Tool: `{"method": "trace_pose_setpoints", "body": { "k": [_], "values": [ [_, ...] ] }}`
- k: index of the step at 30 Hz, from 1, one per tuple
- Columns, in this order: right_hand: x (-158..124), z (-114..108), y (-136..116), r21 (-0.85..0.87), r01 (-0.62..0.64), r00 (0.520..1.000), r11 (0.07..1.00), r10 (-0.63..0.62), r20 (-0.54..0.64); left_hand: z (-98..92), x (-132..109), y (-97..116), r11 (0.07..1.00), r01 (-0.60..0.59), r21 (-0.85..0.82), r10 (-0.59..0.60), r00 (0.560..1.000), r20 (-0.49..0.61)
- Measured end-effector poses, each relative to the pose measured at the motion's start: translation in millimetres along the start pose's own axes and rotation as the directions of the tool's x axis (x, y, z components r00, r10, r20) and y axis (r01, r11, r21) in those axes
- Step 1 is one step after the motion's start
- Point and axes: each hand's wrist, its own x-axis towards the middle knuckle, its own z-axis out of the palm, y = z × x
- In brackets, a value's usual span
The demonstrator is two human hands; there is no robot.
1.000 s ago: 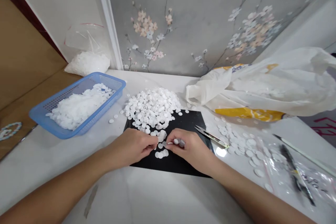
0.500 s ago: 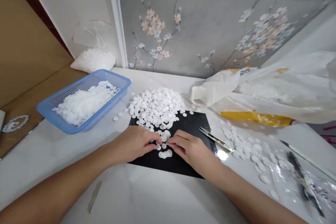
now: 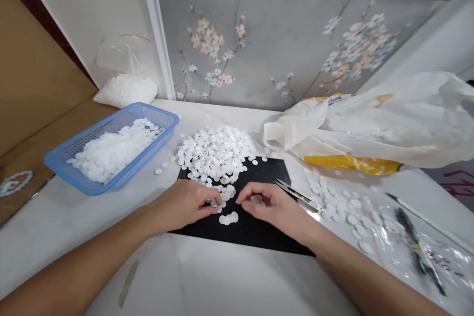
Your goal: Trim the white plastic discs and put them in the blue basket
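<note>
A heap of small white discs (image 3: 217,150) lies at the far edge of a black mat (image 3: 259,227) on the white table. My left hand (image 3: 187,205) rests on the mat with its fingertips pinched on a white disc at the heap's near edge. My right hand (image 3: 268,205) is curled beside it, with several white discs held in the bent fingers. Between the two hands a few loose discs (image 3: 227,218) lie on the mat.
A blue basket (image 3: 61,158) of white discs stands at the left, a clear bag of discs (image 3: 124,90) behind it. Thread snips (image 3: 298,195) lie right of the mat among scattered discs (image 3: 342,207). A white and yellow plastic bag (image 3: 374,128) and a pen (image 3: 414,242) are further right.
My hands were touching over one disc; they have now drawn slightly apart, the right moving right. The view shifted a little.
</note>
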Motion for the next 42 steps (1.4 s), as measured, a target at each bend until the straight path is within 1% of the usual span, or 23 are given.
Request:
{"method": "trace_pose_setpoints", "body": {
  "k": [2,4,8,11,13,15,16,18,20,22,24,25,27,28,29,30,31,32,34,36,38,40,42],
  "values": [
    [0,3,5,-0.233,0.053,0.998,0.971,-0.058,-0.013,-2.0,0,-3,0.999,0.039,-0.004,-0.039,0.999,0.013],
    [-1,6,10,-0.358,0.113,0.993,0.927,-0.116,0.014,-4.0,0,-4,0.997,0.074,0.011,-0.074,0.997,0.036],
    [-2,9,13,-0.44,0.19,0.981,0.878,-0.192,0.041,-6.2,1,-2,0.993,0.111,0.039,-0.112,0.993,0.03],
    [-1,8,11,-0.425,0.168,0.984,0.889,-0.178,0.018,-6.2,1,-2,0.995,0.092,0.044,-0.093,0.995,0.03],
    [0,7,9,-0.326,0.097,0.993,0.94,-0.113,-0.031,-5.9,1,-2,0.998,0.056,0.044,-0.057,0.998,0.039],
    [1,5,6,-0.097,0.018,0.998,0.995,-0.023,-0.054,-5.9,0,-2,0.999,0.016,0.041,-0.018,0.999,0.043],
    [1,4,5,0.045,-0.013,0.999,0.999,0.015,-0.047,-6.2,0,-2,0.999,0.004,0.041,-0.006,0.999,0.044],
    [2,2,3,0.279,-0.05,0.998,0.959,0.058,-0.02,-6.9,0,-1,0.999,0.011,0.03,-0.012,0.999,0.043],
    [3,1,3,0.376,-0.069,0.997,0.924,0.078,-0.008,-7.5,0,3,0.997,0.067,-0.031,-0.066,0.998,0.012],
    [4,1,5,0.374,-0.085,0.996,0.923,0.087,0.012,-7.2,1,6,0.976,0.137,-0.17,-0.144,0.989,-0.032],
    [4,1,8,0.327,-0.093,0.996,0.941,0.084,0.04,-5.6,2,10,0.894,0.201,-0.401,-0.223,0.975,-0.008],
    [4,1,9,0.29,-0.093,0.995,0.953,0.081,0.053,-4.4,2,11,0.816,0.232,-0.53,-0.252,0.967,0.036],
    [3,2,9,0.16,-0.065,0.997,0.985,0.058,0.052,-1.6,2,12,0.613,0.287,-0.736,-0.264,0.953,0.15],
    [3,3,9,0.063,-0.039,0.999,0.997,0.036,0.038,-0.2,2,13,0.52,0.299,-0.8,-0.254,0.948,0.189],
    [2,4,9,-0.051,-0.005,1.0,0.999,0.006,0.018,1.0,2,13,0.457,0.3,-0.837,-0.24,0.948,0.209],
    [1,5,9,-0.17,0.033,0.999,0.985,-0.034,-0.002,2.0,2,13,0.429,0.294,-0.854,-0.226,0.95,0.214],
    [0,6,8,-0.28,0.068,0.997,0.958,-0.074,-0.012,2.8,1,14,0.428,0.293,-0.855,-0.216,0.952,0.217],
    [-1,8,9,-0.37,0.098,0.994,0.924,-0.109,-0.01,3.4,1,14,0.45,0.298,-0.842,-0.217,0.951,0.221],
    [-3,11,10,-0.482,0.142,0.988,0.864,-0.152,0.018,4.2,0,16,0.572,0.304,-0.762,-0.229,0.951,0.207],
    [-4,13,11,-0.54,0.182,0.982,0.822,-0.181,0.056,5.5,-1,18,0.747,0.282,-0.602,-0.235,0.959,0.157],
    [-5,14,12,-0.576,0.232,0.971,0.784,-0.225,0.084,8.2,-2,19,0.891,0.249,-0.38,-0.23,0.969,0.095],
    [-6,14,12,-0.607,0.276,0.957,0.745,-0.273,0.099,11.7,-3,20,0.956,0.229,-0.185,-0.221,0.973,0.062],
    [-5,13,12,-0.637,0.287,0.948,0.716,-0.306,0.083,14.4,-2,20,0.978,0.194,-0.072,-0.192,0.981,0.036]
  ]
}}
